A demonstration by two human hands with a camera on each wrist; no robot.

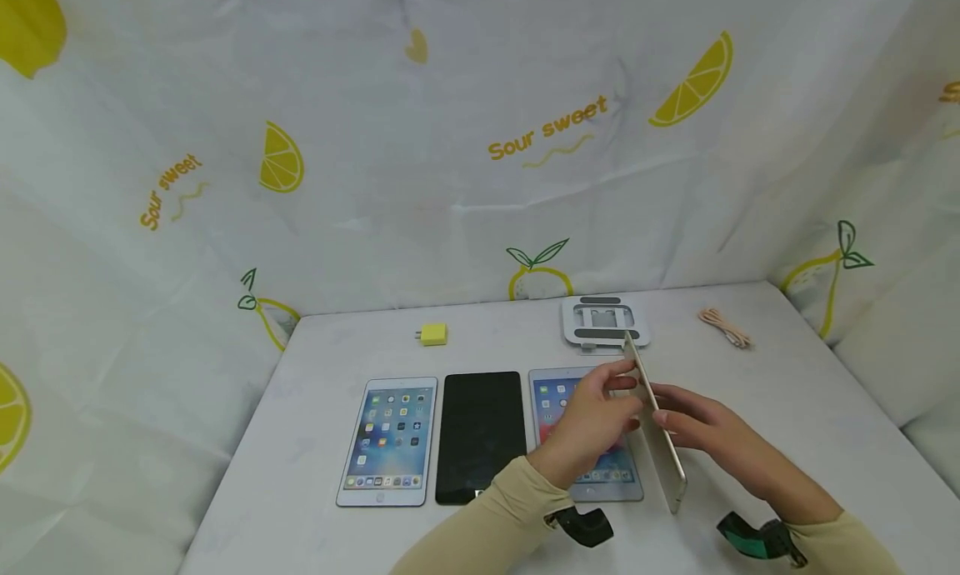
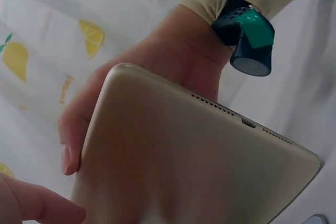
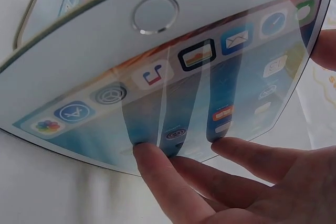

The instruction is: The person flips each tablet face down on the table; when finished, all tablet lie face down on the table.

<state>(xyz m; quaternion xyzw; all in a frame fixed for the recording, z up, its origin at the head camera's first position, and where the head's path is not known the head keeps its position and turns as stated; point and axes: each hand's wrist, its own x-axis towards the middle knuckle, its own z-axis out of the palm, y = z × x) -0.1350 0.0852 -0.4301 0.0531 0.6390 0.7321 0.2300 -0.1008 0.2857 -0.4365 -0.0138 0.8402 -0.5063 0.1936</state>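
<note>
Gold-backed tablet (image 2: 184,150) — white-fronted, screen lit with app icons — tilted nearly upright, between left hand (image 1: 596,421) and right hand (image 1: 716,433)

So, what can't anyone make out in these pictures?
Head view: the screen side of the thin gold-backed tablet, turned away.
Head view: a lower corner of the flat black tablet, behind the beige left sleeve.
Head view: part of the rightmost flat white-framed tablet, behind the left hand.
Left wrist: the gold-backed tablet's far end, cut off below.
</note>
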